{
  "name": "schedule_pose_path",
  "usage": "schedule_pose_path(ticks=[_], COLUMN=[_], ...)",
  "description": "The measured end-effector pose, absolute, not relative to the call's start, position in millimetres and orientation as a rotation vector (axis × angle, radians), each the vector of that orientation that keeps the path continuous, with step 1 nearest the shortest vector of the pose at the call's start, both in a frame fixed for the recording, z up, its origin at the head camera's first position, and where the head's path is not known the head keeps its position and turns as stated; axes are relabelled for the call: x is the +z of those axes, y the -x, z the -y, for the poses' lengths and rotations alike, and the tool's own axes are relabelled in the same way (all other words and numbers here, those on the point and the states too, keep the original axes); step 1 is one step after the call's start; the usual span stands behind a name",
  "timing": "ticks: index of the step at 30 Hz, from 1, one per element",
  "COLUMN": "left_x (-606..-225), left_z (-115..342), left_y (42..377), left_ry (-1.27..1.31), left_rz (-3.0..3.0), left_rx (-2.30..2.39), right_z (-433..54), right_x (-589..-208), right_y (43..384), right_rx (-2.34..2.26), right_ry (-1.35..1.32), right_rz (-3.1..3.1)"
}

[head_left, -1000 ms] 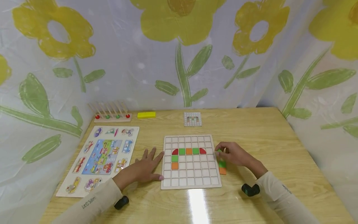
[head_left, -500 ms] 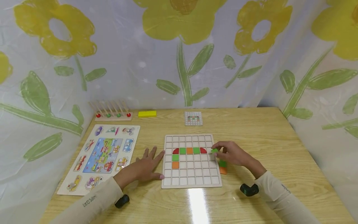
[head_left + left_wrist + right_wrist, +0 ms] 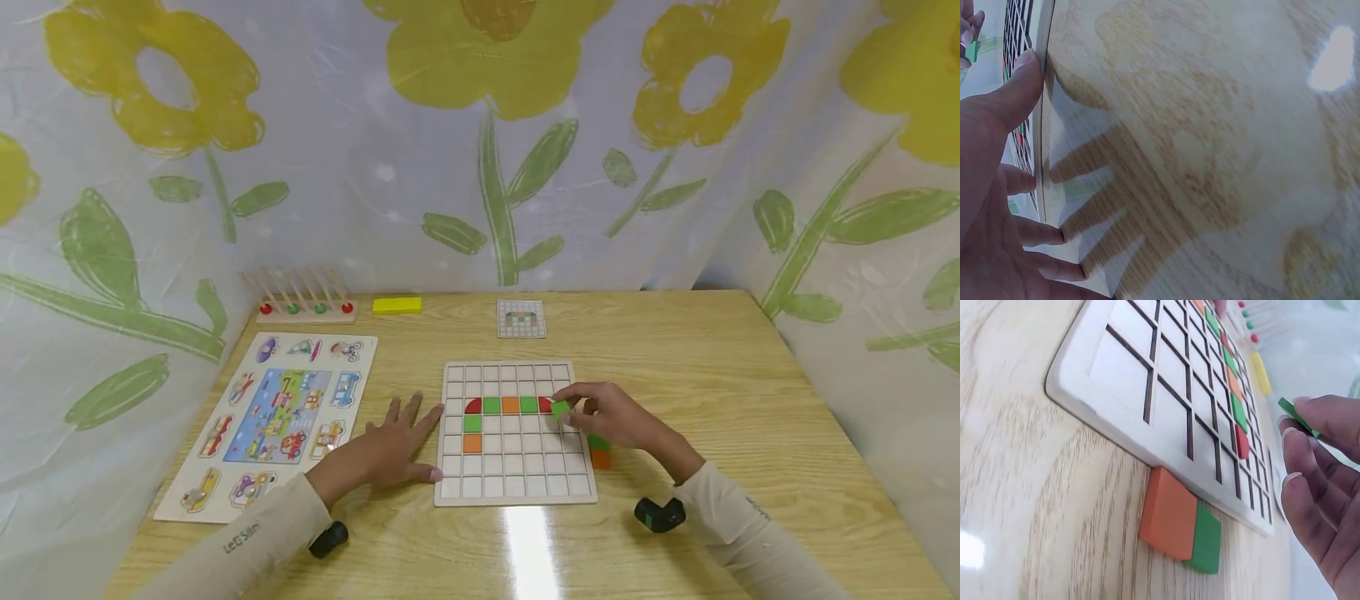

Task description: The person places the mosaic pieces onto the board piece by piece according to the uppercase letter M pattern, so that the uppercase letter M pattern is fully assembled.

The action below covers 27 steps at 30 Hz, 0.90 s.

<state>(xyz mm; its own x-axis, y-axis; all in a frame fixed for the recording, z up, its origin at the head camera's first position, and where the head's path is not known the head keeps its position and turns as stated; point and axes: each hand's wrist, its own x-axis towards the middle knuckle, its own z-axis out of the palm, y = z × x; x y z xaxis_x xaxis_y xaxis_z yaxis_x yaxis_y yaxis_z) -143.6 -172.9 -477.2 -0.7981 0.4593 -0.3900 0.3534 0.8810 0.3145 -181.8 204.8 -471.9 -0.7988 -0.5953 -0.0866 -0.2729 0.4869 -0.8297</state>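
Note:
A wooden grid board (image 3: 525, 483) lies mid-table with a row of colored tiles: red rounded ends, green squares and an orange one (image 3: 510, 405) between. Below the left red end sit a green tile (image 3: 472, 423) and an orange tile. My right hand (image 3: 611, 414) pinches a green square tile (image 3: 561, 409) between thumb and fingers, above the board by the right red piece (image 3: 1242, 441). My left hand (image 3: 393, 450) is spread flat on the table, thumb and a fingertip touching the board's left edge. Beside the board's right edge lie a loose orange tile (image 3: 1169, 512) and a green tile (image 3: 1205, 540).
A small pattern card (image 3: 521, 319) lies behind the board. At the left is a vehicle puzzle board (image 3: 300, 352). A peg stand (image 3: 306, 316) with red and green beads and a yellow block (image 3: 397, 306) stand along the back edge, before a flowered curtain.
My right hand has moved left from beside the board to over its right side, carrying the green tile off the loose tiles. The left hand has stayed in place.

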Motion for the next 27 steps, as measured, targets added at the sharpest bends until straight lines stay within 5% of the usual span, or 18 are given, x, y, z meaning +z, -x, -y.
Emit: schedule_pose_path(ticks=[27], left_x=[-475.8], left_z=[171.4], left_y=[142.7], left_ry=[-0.576], left_rz=[-2.589], left_rx=[0.317], right_z=[-180.9], right_x=[-483.0], right_y=[179.0], right_rx=[-1.298], right_ry=[0.77], right_rz=[-2.371])
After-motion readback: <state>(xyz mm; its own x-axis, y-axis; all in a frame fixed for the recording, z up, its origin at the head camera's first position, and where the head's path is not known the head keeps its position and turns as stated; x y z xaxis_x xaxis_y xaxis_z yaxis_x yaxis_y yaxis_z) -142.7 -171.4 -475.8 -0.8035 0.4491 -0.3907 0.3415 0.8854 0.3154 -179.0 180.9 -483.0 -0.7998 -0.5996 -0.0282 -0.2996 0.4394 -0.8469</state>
